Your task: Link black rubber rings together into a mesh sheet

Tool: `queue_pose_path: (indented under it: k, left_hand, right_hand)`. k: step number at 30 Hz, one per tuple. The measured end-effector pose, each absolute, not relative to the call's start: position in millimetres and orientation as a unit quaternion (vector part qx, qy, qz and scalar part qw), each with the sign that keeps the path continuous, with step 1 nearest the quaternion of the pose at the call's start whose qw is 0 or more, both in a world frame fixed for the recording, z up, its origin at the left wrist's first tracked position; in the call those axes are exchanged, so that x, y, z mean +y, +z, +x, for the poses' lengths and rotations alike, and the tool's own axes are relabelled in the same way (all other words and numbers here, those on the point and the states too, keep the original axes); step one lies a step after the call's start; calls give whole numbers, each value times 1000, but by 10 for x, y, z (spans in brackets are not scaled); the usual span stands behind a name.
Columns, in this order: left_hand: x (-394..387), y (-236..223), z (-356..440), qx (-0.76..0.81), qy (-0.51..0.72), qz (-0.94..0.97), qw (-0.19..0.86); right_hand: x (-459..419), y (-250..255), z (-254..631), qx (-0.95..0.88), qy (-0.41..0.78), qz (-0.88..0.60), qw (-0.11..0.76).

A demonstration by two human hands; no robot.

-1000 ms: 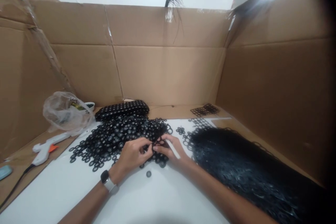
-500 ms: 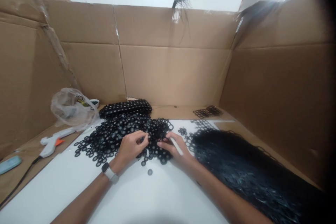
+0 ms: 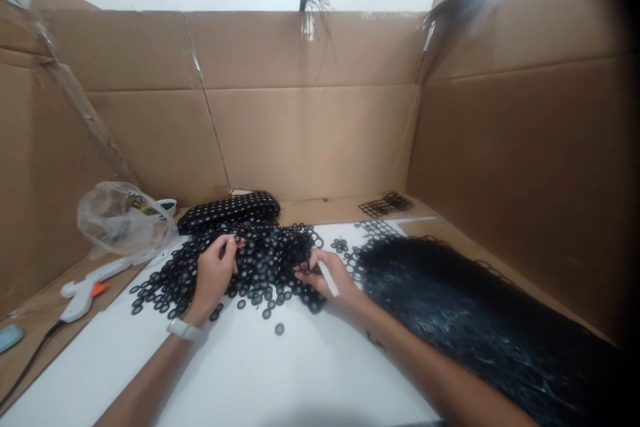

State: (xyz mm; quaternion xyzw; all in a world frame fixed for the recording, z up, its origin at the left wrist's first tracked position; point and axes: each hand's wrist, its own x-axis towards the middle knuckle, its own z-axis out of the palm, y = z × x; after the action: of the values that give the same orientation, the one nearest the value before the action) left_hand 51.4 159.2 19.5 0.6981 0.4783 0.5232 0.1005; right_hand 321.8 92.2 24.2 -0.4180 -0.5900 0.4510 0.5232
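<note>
My left hand [image 3: 214,277] is over the left part of a heap of small black rings [image 3: 187,273], thumb and fingers pinched. A small black ring [image 3: 238,238] shows at its fingertips. Closed round a white pen-like stick [image 3: 327,278], my right hand [image 3: 334,275] rests at the right edge of the heap. Its fingertips touch a dark cluster of rings [image 3: 296,250], partly hidden by the fingers. A single loose ring [image 3: 279,329] lies on the white board [image 3: 240,373] in front of the heap.
At right spreads a large black fringed piece [image 3: 450,307], with joined rings [image 3: 377,230] behind it. A dotted black pouch [image 3: 230,209] stands behind the heap. Left are a plastic bag [image 3: 120,220], a glue gun [image 3: 83,297] and a light-blue object [image 3: 10,337]. Cardboard walls [image 3: 310,140] enclose the table.
My left hand has moved left, away from the right hand, over the heap's left part. The right hand stays by the ring cluster with the white stick. The camera view has turned slightly right.
</note>
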Motion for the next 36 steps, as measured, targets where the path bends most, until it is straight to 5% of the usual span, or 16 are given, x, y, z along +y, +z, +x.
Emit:
queue_pose_path:
  k: [12,25,36]
  left_hand:
    - [1415,160,725,377,450,806,80]
    - [1227,48,979,337,431,823,154]
    - [1215,61,951,331,415,841,102]
  right_hand:
    - [1053,158,3379,-583,495,-433,477]
    - [922,342,3254,-498,579,-379,523]
    - [916,261,3248,-621,466,-371,510]
